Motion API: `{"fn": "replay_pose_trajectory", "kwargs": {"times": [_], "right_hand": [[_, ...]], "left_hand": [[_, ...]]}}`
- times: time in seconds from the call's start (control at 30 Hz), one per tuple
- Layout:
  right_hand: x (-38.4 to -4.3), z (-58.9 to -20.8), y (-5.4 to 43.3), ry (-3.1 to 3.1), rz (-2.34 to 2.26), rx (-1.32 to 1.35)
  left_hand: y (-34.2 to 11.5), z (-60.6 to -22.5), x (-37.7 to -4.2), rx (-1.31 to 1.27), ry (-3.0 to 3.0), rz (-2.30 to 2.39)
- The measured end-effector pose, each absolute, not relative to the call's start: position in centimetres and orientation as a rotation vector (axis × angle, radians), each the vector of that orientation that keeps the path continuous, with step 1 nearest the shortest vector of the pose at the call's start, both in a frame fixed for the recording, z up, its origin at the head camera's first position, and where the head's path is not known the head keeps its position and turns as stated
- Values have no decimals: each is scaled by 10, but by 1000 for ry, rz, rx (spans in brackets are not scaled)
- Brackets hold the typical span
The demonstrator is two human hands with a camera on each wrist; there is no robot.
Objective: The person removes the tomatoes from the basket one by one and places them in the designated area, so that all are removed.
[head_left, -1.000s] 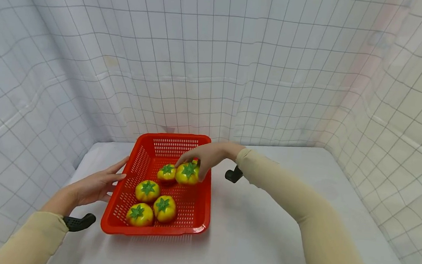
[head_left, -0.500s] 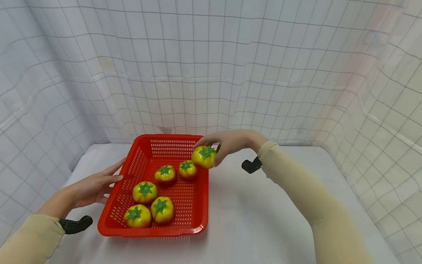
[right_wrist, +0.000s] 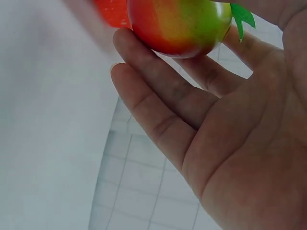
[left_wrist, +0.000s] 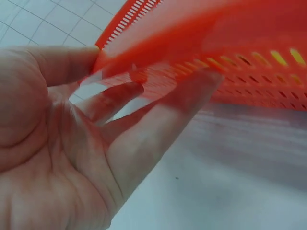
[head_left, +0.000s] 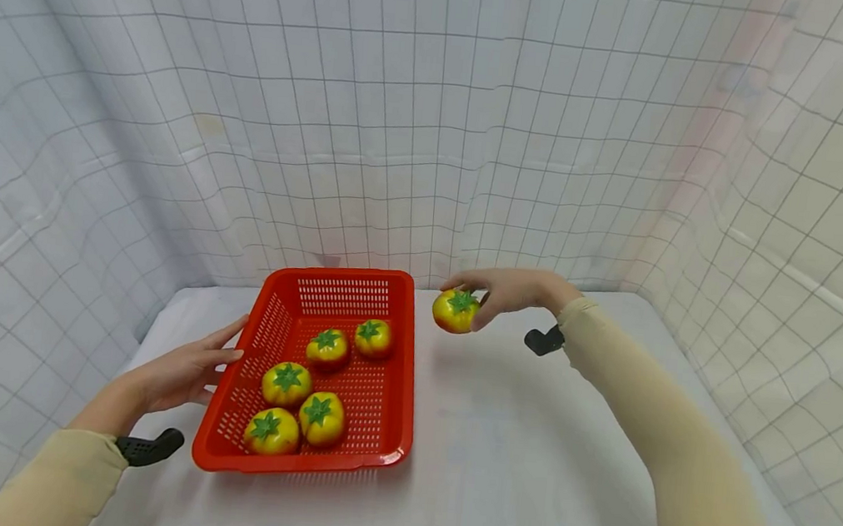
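My right hand (head_left: 513,292) holds a glossy yellow-red tomato (head_left: 455,311) with a green star-shaped calyx, above the table to the right of the basket. In the right wrist view, the tomato (right_wrist: 180,24) sits at the fingers, cut off by the top edge. At the left side of the red plastic basket (head_left: 411,396), my left hand (head_left: 182,374) touches the rim with fairly straight fingers. The left wrist view has its thumb at the rim and the other fingers along the slotted outer wall (left_wrist: 259,76). Several similar tomatoes (head_left: 373,338) lie inside the basket.
A white table (head_left: 523,472) carries the basket. White sheets with a grey grid (head_left: 433,130) hang behind it and on both sides. Each wrist wears a black device (head_left: 544,341).
The right hand has lifted one tomato out of the basket and carried it right, past the rim. Another tomato beneath it came into view. The left hand stays at the basket.
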State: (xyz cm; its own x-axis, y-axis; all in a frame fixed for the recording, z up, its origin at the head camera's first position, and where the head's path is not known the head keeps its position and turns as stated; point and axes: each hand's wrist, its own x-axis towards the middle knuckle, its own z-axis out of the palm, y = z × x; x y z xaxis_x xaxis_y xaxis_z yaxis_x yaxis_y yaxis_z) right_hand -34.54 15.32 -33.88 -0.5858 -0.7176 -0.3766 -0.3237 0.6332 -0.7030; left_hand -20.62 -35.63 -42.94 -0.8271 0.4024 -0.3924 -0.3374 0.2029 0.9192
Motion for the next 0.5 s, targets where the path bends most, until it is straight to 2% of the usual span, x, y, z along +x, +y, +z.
{"fn": "replay_pose_trajectory", "kwargs": {"times": [0.5], "right_hand": [[-345, -369, 206, 2268, -811, -659]], "left_hand": [[-351, -418, -207, 14, 1931, 1659]]}}
